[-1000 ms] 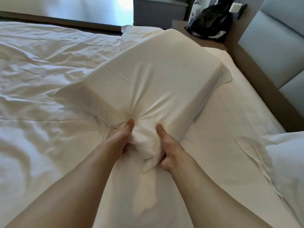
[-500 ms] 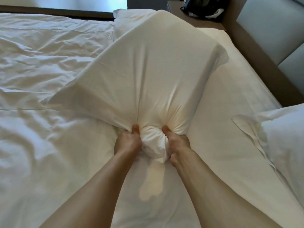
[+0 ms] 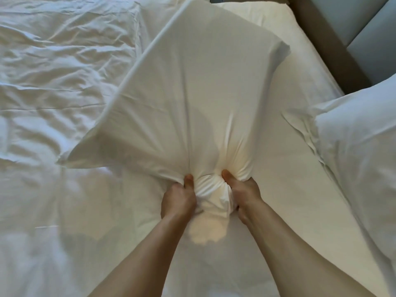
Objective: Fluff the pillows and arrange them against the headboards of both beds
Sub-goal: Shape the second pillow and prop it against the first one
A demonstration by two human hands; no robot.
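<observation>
Pillow (image 3: 199, 86): held raised over the bed (image 3: 300, 168) near its headboard edge, one end bunched into a knot. Left hand (image 3: 179, 200) and right hand (image 3: 244, 196) are both clamped on that knot, thumbs pressing in from either side. To fluff well, keep both grips firm, shake so the filling spreads toward the far corners, then release the bunched end and flatten it. A second pillow (image 3: 360, 146) lies near the headboard (image 3: 353, 28), at the bed's right edge.

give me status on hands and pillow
Left hand and right hand both clenched on pillow near edge. Pillow raised off bed, not at headboard. Second pillow lies right.
</observation>
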